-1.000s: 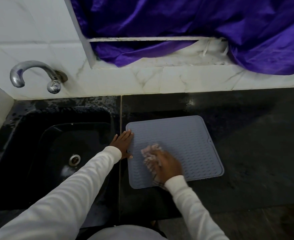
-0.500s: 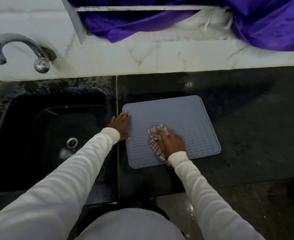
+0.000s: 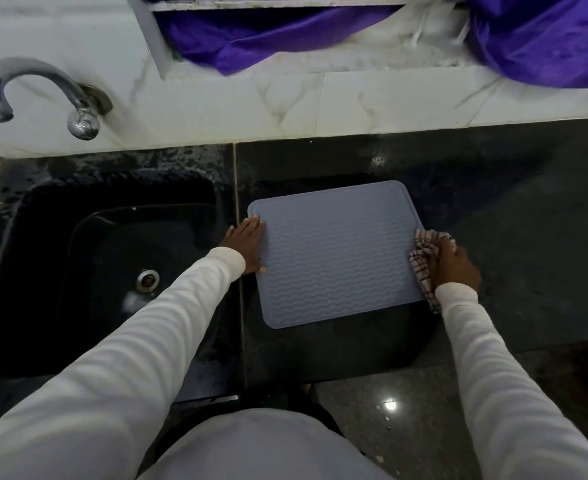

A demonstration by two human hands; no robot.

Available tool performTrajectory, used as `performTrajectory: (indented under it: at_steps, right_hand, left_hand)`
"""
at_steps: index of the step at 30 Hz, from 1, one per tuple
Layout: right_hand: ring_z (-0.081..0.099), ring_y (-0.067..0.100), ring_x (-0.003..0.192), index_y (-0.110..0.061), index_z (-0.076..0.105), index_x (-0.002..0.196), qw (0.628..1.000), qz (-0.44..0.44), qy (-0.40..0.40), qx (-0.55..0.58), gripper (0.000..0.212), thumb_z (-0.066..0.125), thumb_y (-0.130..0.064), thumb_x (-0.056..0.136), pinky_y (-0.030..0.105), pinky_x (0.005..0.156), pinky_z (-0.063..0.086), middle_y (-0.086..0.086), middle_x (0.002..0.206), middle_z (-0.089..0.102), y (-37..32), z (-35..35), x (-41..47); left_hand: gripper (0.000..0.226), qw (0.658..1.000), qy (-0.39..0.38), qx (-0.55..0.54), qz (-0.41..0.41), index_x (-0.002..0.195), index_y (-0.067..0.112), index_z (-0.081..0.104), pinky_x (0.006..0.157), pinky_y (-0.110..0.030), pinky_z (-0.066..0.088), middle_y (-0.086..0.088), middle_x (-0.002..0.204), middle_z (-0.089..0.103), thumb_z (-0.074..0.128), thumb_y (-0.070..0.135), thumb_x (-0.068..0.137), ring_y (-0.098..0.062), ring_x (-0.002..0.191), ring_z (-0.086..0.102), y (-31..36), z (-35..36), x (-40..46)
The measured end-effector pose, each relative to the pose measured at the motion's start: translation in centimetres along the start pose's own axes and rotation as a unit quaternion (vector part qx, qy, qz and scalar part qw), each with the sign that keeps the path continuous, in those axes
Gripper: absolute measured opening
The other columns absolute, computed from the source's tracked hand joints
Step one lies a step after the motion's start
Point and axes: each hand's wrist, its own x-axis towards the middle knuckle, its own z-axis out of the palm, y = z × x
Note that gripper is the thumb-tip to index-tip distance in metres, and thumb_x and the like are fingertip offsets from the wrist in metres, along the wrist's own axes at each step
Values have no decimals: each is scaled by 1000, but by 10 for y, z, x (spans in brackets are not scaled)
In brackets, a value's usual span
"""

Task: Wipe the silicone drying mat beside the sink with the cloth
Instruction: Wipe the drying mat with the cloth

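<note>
A grey silicone drying mat [image 3: 337, 254] with wavy ridges lies flat on the black counter just right of the sink. My left hand [image 3: 246, 247] rests flat on the mat's left edge, fingers straight. My right hand [image 3: 453, 266] grips a bunched white cloth with dark checks [image 3: 424, 258] at the mat's right edge. The cloth partly overlaps that edge and hides it there.
A black sink [image 3: 95, 271] with a metal drain [image 3: 147, 279] sits to the left, under a chrome tap [image 3: 39, 95]. White marble tiles line the back wall. Purple fabric [image 3: 528, 39] hangs above them. The dark counter [image 3: 510, 220] extends to the right of the mat.
My right hand has swept the cloth from the mat's lower middle across to its right edge. My left hand has stayed on the left edge. The camera view has shifted.
</note>
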Motion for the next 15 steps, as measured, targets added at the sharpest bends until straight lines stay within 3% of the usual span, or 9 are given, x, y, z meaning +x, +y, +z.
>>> performTrajectory:
  at_steps: [7, 9, 12, 15]
  right_hand:
    - [61, 41, 97, -19, 52, 133, 993, -17, 22, 111, 44, 58, -33, 91, 45, 80, 50, 19, 121, 57, -50, -15, -35]
    - [62, 36, 99, -20, 57, 130, 983, -87, 21, 158, 41, 58, -35, 92, 39, 82, 50, 16, 121, 61, -87, -18, -59]
    - [66, 28, 95, -19, 68, 116, 946, -258, 26, 196, 35, 59, -36, 86, 29, 79, 51, 9, 112, 68, -149, -13, -101]
    - [67, 31, 86, -21, 61, 126, 926, -350, -25, 142, 47, 52, -45, 86, 35, 72, 54, 11, 109, 67, -197, 14, -129]
  left_hand:
    - [112, 1000, -2, -3, 3, 154, 14, -8, 121, -47, 1, -7, 162, -15, 72, 43, 82, -25, 149, -9, -2, 1, 3]
    - [112, 1000, -3, -2, 3, 154, 13, -8, 120, -47, 0, -8, 162, -15, 72, 44, 82, -25, 149, -9, -2, 1, 3]
    - [112, 1000, 3, 3, 2, 154, 13, -7, 121, -47, 2, -8, 162, -14, 72, 44, 82, -25, 149, -8, -1, 0, 2]
    - [109, 1000, 10, 7, 2, 155, 13, -6, 120, -46, 3, -8, 162, -13, 69, 46, 83, -25, 150, -6, -2, 1, 1]
